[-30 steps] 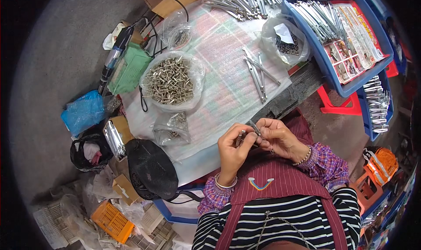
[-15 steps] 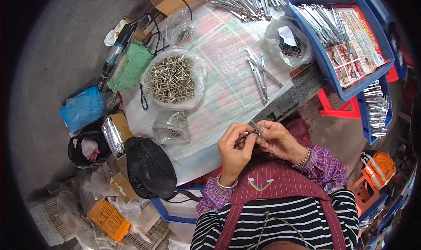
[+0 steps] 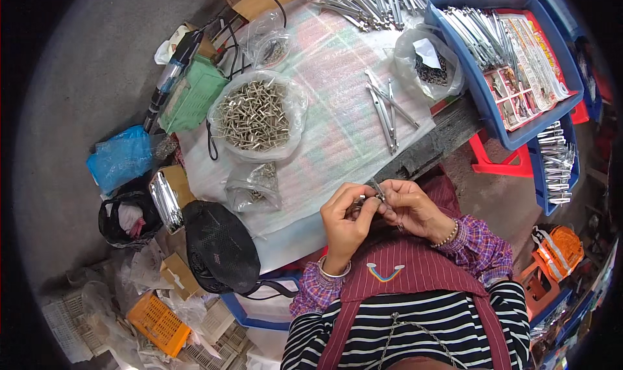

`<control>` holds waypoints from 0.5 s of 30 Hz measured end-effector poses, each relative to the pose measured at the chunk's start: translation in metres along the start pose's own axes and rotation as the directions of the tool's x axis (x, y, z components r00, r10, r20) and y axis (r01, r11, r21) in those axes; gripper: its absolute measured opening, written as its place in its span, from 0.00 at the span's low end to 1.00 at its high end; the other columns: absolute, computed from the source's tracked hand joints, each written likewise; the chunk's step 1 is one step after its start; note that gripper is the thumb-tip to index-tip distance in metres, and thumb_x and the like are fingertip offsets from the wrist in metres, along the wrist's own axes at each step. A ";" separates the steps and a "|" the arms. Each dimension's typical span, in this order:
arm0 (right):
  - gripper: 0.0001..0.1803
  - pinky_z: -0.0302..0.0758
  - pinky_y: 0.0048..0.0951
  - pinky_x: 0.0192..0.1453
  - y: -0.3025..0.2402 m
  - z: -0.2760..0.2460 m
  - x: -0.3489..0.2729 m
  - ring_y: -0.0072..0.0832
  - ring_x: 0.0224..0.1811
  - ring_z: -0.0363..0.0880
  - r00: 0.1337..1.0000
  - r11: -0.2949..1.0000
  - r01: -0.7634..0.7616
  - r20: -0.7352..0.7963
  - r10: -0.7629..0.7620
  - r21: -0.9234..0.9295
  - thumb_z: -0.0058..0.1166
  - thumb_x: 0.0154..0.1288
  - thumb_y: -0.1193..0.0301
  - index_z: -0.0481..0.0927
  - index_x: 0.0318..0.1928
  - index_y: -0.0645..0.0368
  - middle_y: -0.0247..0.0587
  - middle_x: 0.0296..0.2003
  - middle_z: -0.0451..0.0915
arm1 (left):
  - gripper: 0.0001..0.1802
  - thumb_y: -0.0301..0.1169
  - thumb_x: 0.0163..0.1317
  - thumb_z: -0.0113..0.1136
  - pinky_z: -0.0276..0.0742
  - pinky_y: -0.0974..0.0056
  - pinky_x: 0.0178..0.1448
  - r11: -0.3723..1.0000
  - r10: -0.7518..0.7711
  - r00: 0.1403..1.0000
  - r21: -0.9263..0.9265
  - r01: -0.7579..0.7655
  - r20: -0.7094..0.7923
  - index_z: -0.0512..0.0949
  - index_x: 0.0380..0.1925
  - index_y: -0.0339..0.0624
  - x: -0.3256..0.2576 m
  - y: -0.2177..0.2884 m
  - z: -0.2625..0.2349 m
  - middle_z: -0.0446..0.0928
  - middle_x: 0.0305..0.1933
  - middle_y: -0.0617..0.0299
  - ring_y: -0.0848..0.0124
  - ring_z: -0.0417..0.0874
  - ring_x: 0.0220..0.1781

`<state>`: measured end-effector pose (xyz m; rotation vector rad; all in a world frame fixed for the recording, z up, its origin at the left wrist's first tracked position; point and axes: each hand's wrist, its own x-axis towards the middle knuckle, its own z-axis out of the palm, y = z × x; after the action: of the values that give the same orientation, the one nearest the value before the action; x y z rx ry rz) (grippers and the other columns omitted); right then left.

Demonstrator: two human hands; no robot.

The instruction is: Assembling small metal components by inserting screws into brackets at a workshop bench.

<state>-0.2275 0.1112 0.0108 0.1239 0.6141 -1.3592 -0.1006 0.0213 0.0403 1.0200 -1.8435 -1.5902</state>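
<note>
Close to the table's near edge, my two hands meet in front of my apron. My left hand [image 3: 349, 217] is closed, its thumb and fingers pinching a slim silvery metal piece [image 3: 378, 190]. From the other side my right hand [image 3: 415, 209] grips the same piece with thumb and fingertips. Fingers cover most of it, so its full shape is hidden. Just beyond, a few slim shiny metal bars [image 3: 383, 120] lie crossed on the foam-covered table [image 3: 318, 156]. An open plastic bag full of small T-shaped metal pins [image 3: 254, 116] stands to their left.
Smaller bags of metal parts [image 3: 254, 187] [image 3: 271, 51] flank the pin bag. A bag of dark small pieces [image 3: 429, 71] and a blue tray [image 3: 516, 133] of metal bars stand at right. A black mesh bag [image 3: 220, 250] hangs near left; a red stool [image 3: 500, 164] is below the tray.
</note>
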 end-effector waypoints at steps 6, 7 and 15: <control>0.11 0.65 0.17 0.26 -0.001 -0.002 -0.001 0.16 0.22 0.68 1.000 1.000 -0.017 0.026 0.017 0.016 0.54 0.63 0.67 0.72 0.39 0.61 0.36 0.28 0.76 | 0.04 0.18 0.52 0.61 0.57 0.80 0.26 1.000 0.008 1.000 -0.017 -0.009 -0.029 0.76 0.28 0.34 -0.001 -0.002 0.001 0.73 0.28 0.68 0.86 0.65 0.24; 0.11 0.65 0.17 0.26 0.000 -0.005 -0.001 0.16 0.23 0.68 0.999 0.999 -0.018 0.049 0.016 0.043 0.53 0.64 0.68 0.72 0.41 0.63 0.36 0.29 0.76 | 0.04 0.18 0.52 0.61 0.57 0.80 0.26 1.000 0.008 1.000 -0.017 -0.008 -0.029 0.76 0.28 0.34 -0.001 -0.003 0.001 0.73 0.28 0.68 0.86 0.65 0.24; 0.13 0.64 0.16 0.26 -0.003 -0.002 -0.002 0.16 0.25 0.67 0.997 0.998 -0.050 0.062 0.048 0.037 0.51 0.66 0.70 0.73 0.47 0.65 0.37 0.31 0.77 | 0.06 0.18 0.53 0.61 0.57 0.81 0.26 1.000 -0.005 0.999 -0.025 0.004 -0.042 0.75 0.30 0.36 -0.001 -0.008 -0.003 0.71 0.28 0.71 0.87 0.65 0.24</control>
<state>-0.2312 0.1128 0.0104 0.1273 0.5306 -1.3227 -0.0957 0.0198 0.0329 1.0393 -1.7908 -1.5782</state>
